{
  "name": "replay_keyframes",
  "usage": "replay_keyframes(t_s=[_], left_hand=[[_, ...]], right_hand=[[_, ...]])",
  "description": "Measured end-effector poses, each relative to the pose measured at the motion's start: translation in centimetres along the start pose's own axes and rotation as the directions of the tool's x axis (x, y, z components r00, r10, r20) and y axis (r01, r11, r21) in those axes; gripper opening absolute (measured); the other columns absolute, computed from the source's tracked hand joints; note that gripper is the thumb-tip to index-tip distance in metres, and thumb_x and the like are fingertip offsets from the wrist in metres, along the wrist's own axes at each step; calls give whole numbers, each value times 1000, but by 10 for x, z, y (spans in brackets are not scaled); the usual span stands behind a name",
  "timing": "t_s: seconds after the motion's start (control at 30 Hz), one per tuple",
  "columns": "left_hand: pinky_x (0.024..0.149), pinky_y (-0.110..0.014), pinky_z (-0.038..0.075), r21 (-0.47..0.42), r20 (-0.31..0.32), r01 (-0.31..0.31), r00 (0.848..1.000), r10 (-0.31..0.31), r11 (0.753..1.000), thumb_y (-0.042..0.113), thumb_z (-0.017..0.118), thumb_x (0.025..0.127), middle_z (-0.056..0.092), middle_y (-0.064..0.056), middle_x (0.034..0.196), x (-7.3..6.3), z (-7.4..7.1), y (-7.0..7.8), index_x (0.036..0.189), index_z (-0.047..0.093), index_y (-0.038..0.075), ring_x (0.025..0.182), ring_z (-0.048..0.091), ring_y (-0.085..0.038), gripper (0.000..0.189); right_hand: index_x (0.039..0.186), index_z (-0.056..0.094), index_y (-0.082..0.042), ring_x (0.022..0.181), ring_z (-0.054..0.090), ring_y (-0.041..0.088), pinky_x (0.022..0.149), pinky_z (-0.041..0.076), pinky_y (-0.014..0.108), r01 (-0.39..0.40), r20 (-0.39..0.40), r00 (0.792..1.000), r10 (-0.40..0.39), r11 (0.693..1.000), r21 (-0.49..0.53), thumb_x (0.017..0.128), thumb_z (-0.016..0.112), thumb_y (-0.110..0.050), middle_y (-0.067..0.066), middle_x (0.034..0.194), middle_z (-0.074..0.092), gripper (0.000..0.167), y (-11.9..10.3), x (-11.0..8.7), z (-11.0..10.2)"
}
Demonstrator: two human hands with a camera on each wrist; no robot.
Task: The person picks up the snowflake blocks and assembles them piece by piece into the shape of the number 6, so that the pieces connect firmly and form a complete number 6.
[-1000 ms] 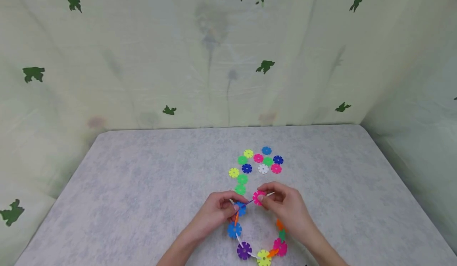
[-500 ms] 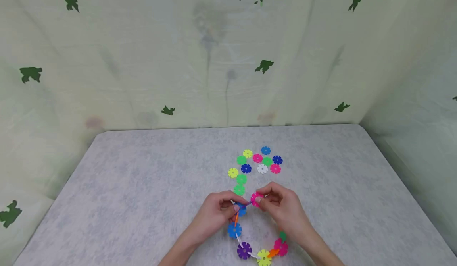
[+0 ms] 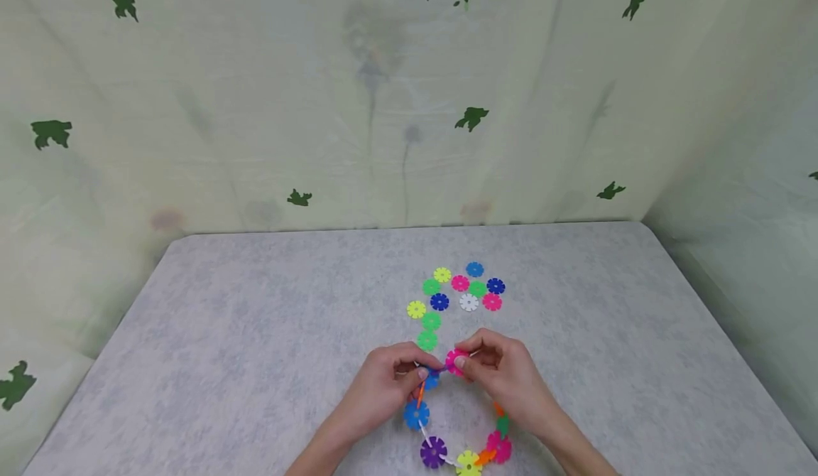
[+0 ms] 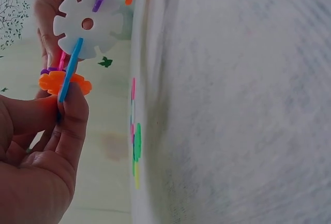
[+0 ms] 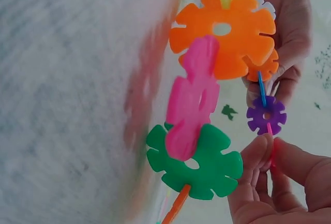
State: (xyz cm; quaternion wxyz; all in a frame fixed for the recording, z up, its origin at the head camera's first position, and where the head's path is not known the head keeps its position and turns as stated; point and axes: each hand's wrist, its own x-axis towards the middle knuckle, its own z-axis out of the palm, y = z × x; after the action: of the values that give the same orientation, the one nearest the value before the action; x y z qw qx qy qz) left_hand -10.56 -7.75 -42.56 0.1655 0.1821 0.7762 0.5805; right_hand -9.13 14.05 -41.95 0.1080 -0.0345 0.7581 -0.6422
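My left hand [image 3: 388, 382] pinches the end of a ring-shaped chain of notched plastic discs, by a blue disc [image 3: 432, 379] in the head view. Between thumb and fingers my right hand [image 3: 501, 373] holds a pink disc [image 3: 454, 361]. Its edge meets a purple disc [image 5: 253, 114] between the hands; whether the slots are fully engaged I cannot tell. The left wrist view shows an orange disc [image 4: 54, 83] at the left fingertips and a white disc [image 4: 75, 23] joined through the blue one. The chain's other end, with a green disc [image 5: 220, 177], lies below the right hand.
Several loose discs lie flat on the grey table [image 3: 255, 320] beyond the hands, among them a white one [image 3: 469, 302] and a green one [image 3: 427, 340]. A pale curtain [image 3: 255, 106] with leaf and bird prints hangs behind the table.
My right hand has moved slightly left and down, bringing the pink disc up against the purple disc by the left hand. The left hand keeps its pinch in nearly the same place.
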Motion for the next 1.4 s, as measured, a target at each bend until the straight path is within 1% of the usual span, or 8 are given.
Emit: replay_keyframes(t_s=[0.2,0.37,0.43,0.53,0.7,0.87,1.1,1.4], left_hand=[[56,-24,47,-141,16,83,997,-81,987,0,57,95,60,-3,75,2,3,-1,106,71,8,59,53,-13,19],[53,-27,50,-242,-14,163,985,-172,956,11,61,96,60,-6,89,4,5,-1,111,68,8,55,54,-15,17],[49,-26,48,-234,-25,171,983,-182,957,19,63,96,60,-6,91,4,6,0,110,68,10,51,51,-14,17],[44,-24,41,-176,-26,169,984,-176,970,29,68,94,59,-3,77,4,7,-1,106,70,13,47,45,-13,20],[56,-24,46,-80,-44,111,992,-114,991,28,69,93,63,1,79,4,6,-4,97,73,15,65,55,-14,14],[68,-25,52,-105,-42,92,994,-96,990,17,68,94,71,-2,92,4,2,-6,100,74,10,77,62,-17,11],[70,-23,52,-140,-29,105,994,-110,985,9,66,94,71,-3,96,5,0,-4,111,73,4,80,62,-17,19],[65,-23,49,-95,31,111,994,-109,989,4,64,93,67,-2,88,4,0,-8,112,73,7,70,56,-14,21]], right_hand=[[112,68,-2,82,66,35,75,57,36,27,40,999,-26,999,-17,94,67,-8,10,98,69,20,4,3,-5],[120,67,-4,87,67,35,78,56,37,43,91,995,-40,999,-30,94,65,-4,10,104,68,26,4,3,-7],[120,68,-7,90,67,34,79,56,35,41,117,992,-39,999,-17,94,65,-4,9,108,68,27,4,2,-5],[120,69,-13,92,67,31,80,55,30,30,163,986,-27,999,-15,93,67,-6,6,113,67,28,3,1,-2],[130,61,-7,93,66,30,80,55,30,32,256,966,-29,999,-8,92,69,-9,10,111,65,38,2,5,-6],[133,56,0,99,65,31,82,55,29,81,338,940,-51,994,-75,94,66,-7,17,109,62,40,1,24,-21],[124,64,-5,102,62,20,88,52,33,234,378,922,-87,901,-364,96,62,-5,6,112,67,29,-1,60,-27],[130,62,-8,116,56,19,95,48,39,336,423,899,-118,805,-489,94,63,-3,2,126,62,37,6,94,-21]])
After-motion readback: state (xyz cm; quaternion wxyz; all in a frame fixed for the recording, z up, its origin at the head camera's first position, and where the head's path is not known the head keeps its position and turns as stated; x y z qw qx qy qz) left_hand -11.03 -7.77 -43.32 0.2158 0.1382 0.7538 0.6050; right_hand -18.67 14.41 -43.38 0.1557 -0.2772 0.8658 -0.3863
